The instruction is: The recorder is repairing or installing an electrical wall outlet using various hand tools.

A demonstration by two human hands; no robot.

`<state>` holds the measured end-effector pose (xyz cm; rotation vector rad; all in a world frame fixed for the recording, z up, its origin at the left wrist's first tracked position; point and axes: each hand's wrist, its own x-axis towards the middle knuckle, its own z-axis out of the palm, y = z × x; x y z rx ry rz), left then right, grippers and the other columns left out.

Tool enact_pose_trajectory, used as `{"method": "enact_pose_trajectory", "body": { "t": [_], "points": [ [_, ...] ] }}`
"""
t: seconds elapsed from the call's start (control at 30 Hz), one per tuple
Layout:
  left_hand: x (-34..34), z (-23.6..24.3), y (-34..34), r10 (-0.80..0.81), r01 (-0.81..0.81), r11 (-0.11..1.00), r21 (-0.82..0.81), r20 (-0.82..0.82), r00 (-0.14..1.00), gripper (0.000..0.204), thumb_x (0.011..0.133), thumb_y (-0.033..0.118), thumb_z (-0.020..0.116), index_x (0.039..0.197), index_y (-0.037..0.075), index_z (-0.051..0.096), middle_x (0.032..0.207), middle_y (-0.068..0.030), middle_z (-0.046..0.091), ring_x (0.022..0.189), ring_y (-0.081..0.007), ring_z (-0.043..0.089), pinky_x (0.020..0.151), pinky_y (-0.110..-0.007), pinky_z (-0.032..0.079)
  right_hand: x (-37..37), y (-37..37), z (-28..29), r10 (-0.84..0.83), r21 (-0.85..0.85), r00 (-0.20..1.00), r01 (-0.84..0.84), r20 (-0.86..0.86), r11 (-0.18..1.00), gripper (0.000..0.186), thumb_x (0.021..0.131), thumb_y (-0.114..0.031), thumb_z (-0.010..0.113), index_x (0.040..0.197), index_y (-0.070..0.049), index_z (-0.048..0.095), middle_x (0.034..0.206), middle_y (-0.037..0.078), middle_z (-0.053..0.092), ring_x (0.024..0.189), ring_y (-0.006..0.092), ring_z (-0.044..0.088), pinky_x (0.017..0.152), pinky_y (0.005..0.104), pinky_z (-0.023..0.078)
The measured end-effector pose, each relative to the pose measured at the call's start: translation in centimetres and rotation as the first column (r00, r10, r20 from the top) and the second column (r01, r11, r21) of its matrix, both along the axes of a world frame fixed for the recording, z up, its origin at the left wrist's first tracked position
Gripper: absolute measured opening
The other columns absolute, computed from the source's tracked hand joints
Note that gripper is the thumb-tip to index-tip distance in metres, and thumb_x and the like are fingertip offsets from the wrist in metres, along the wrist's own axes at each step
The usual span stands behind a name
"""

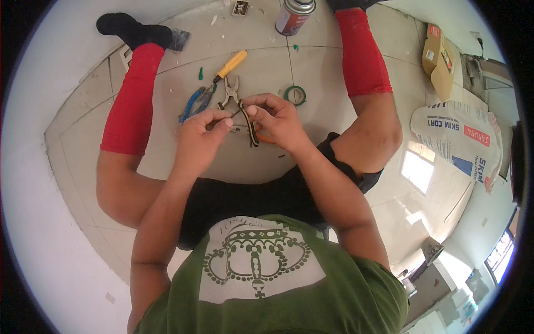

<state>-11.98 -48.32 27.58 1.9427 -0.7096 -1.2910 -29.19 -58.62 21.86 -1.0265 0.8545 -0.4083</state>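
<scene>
My left hand [204, 132] and my right hand [278, 121] meet over the tiled floor, both closed in a pinch. Between their fingertips runs a short, thin dark strand [237, 112], too small to tell what kind. Just beneath and beyond the fingers lie pliers [231, 89] with black and yellow handles, jaws pointing away from me. Left of them rests a blue-handled pair of pliers [194, 104], touching a yellow-handled screwdriver [231, 64]. An orange handle [264, 137] shows partly under my right hand, its tool mostly hidden. A roll of green tape [295, 95] lies right of that hand.
A metal can [295, 18] stands at the far side, near a small dark box [240, 8]. Green scraps [201, 73] dot the floor. At right lie an opened cardboard box [438, 62] and a printed white sack [459, 136]. My legs flank the tools.
</scene>
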Motion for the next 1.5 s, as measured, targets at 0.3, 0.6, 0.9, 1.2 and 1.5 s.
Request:
{"method": "enact_pose_trajectory", "body": {
  "t": [0.3,0.6,0.9,1.2,1.5],
  "points": [
    [-0.7,-0.4,0.0,-0.109,0.111,0.992,-0.066,0.041,0.993,0.015,0.096,0.012,0.070,0.103,0.000,0.072,0.075,0.0016,0.060,0.066,-0.0068,0.052,0.060,-0.024,0.043,-0.3,0.1,-0.1,0.030,0.002,0.998,-0.030,0.056,1.000,0.020,0.100,-0.021,0.067,0.096,-0.001,0.066,0.074,-0.002,0.059,0.064,0.0060,0.051,0.057,0.0242,0.041],
    [0.7,0.4,-0.8,0.144,-0.132,0.981,-0.144,0.077,0.987,0.013,0.095,0.011,0.070,0.106,0.004,0.072,0.083,0.0004,0.064,0.073,-0.0071,0.056,0.067,-0.025,0.050,-0.2,1.5,-3.2,0.101,-0.404,0.671,-0.552,-0.734,0.730,0.045,0.089,-0.041,0.073,0.113,-0.003,0.065,0.102,0.013,0.066,0.095,0.0318,0.066,0.085,0.0441,0.054],
    [1.5,1.2,-0.3,0.225,-0.266,0.948,-0.174,-0.224,0.948,0.015,0.096,0.011,0.068,0.107,0.000,0.071,0.087,-0.0022,0.067,0.075,-0.0094,0.060,0.071,-0.026,0.052,-0.3,1.3,-2.8,0.130,-0.366,0.652,-0.567,-0.747,0.737,0.053,0.085,-0.045,0.076,0.119,-0.005,0.064,0.113,0.015,0.063,0.113,0.0347,0.061,0.093,0.0445,0.051],
    [0.5,1.5,-0.3,0.245,-0.290,0.897,-0.334,-0.172,0.954,0.017,0.094,0.006,0.071,0.108,-0.003,0.068,0.095,-0.0061,0.071,0.086,-0.0095,0.064,0.080,-0.024,0.052,-0.3,2.0,-2.2,0.120,-0.345,0.469,-0.779,-0.875,0.523,0.057,0.078,-0.042,0.081,0.119,-0.008,0.061,0.119,0.015,0.059,0.115,0.0352,0.059,0.096,0.0461,0.049],
    [2.0,1.6,-0.2,0.303,-0.435,0.872,-0.223,-0.450,0.840,0.016,0.100,0.011,0.061,0.111,0.002,0.068,0.093,-0.0081,0.071,0.082,-0.0164,0.068,0.079,-0.034,0.055,-1.4,2.3,-1.9,0.178,-0.308,0.405,-0.860,-0.897,0.406,0.059,0.073,-0.036,0.085,0.117,-0.010,0.057,0.118,0.015,0.056,0.112,0.0353,0.058,0.093,0.0494,0.050]
  ]
}}
